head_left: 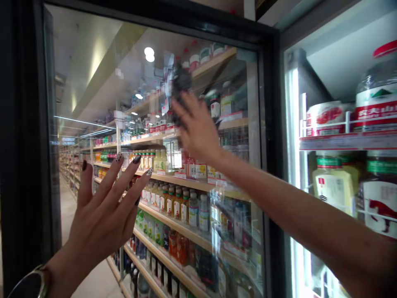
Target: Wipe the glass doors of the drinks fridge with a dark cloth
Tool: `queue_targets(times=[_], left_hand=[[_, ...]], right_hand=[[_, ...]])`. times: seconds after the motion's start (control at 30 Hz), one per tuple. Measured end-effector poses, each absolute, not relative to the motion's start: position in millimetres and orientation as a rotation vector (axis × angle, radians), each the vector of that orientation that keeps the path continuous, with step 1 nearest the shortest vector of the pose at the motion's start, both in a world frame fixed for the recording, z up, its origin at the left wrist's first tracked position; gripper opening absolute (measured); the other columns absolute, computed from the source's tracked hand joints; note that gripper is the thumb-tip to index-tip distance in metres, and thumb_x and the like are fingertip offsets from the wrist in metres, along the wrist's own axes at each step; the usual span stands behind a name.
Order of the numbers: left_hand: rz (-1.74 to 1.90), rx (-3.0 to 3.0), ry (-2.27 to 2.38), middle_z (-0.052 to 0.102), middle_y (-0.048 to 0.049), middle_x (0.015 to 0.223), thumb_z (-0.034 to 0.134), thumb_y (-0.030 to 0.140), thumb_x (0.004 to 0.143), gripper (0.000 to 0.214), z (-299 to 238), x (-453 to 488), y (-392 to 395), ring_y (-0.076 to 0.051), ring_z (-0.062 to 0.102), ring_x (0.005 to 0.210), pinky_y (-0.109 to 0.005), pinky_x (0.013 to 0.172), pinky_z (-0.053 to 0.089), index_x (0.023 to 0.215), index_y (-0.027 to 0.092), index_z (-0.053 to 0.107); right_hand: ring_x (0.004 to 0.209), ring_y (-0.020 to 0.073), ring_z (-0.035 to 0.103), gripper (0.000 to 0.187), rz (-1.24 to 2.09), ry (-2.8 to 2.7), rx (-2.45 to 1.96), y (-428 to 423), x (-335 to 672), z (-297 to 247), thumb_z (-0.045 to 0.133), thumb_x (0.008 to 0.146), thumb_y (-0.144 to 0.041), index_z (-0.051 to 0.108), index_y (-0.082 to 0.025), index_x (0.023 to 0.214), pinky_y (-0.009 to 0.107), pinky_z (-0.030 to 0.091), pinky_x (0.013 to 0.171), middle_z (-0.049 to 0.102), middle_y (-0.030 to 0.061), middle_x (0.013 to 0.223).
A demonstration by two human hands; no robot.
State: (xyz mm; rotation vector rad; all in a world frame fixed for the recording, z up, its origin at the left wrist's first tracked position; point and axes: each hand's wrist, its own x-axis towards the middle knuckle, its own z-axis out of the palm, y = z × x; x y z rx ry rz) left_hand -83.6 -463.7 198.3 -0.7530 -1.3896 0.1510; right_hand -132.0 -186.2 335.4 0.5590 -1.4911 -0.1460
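A black-framed glass cooler door [268, 124] fills the view, with reflections and shelves of bottled drinks [173, 203] showing in its pane. My left hand [99, 219] is raised at the lower left, close to the glass. Its fingers are spread and straight, and it holds nothing. It has dark nails and a watch [31, 283] on the wrist. My right arm reaches across from the lower right. My right hand [197, 130] lies with its fingers stretched out against the pane, slightly blurred. A dark blurred shape [180, 82] sits at its fingertips; I cannot make out what it is.
To the right, the open cooler interior shows wire shelves [347, 140] with large bottles and jugs: red-labelled ones above, green-capped ones [335, 186] below. A store aisle with long shelving [71, 165] recedes on the left behind the glass.
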Motion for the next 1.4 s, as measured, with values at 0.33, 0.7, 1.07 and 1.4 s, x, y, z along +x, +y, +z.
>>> queue_targets(times=[0.33,0.7,1.07,1.4], left_hand=[[0.182,-0.761,-1.408,0.046,-0.0072,0.162,0.054,0.02,0.099,0.063,191.4,-75.0,-489.2,-0.026,0.032,0.157,-0.055,0.134,0.01,0.16,0.025,0.039],[0.192,-0.728,-1.399,0.045,-0.0061,0.163,0.052,0.019,0.1,0.057,174.2,-74.5,-516.6,-0.025,0.028,0.159,-0.055,0.135,0.01,0.157,0.025,0.044],[0.045,-0.789,-1.42,0.018,0.0046,0.174,0.059,0.027,0.099,0.075,168.1,-76.7,-510.9,-0.025,0.022,0.161,-0.056,0.135,0.012,0.165,0.036,0.022],[0.263,-0.943,-1.539,0.038,-0.01,0.167,0.057,0.048,0.101,0.061,216.3,-118.7,-462.6,-0.029,0.027,0.159,-0.051,0.133,0.02,0.157,0.029,0.04]], right_hand=[[0.159,0.026,0.031,0.056,-0.157,-1.484,0.634,-182.7,-140.0,434.9,0.043,0.101,-0.021,0.043,-0.019,0.156,0.058,0.026,0.131,0.039,0.0065,0.167],[0.155,0.0131,0.037,0.041,-0.951,-1.333,1.334,-310.1,-113.6,286.4,0.051,0.104,-0.03,0.059,-0.028,0.144,0.038,0.027,0.132,0.05,-0.002,0.161],[0.154,0.0266,0.038,0.037,-0.628,-1.343,1.247,-324.1,-127.0,312.6,0.05,0.103,-0.025,0.065,-0.016,0.136,0.048,0.033,0.128,0.049,0.0091,0.161],[0.137,0.0137,0.057,0.038,-0.797,-1.3,1.48,-224.6,-119.2,290.4,0.034,0.111,-0.028,0.068,-0.021,0.127,0.038,0.036,0.129,0.071,0.0019,0.136]])
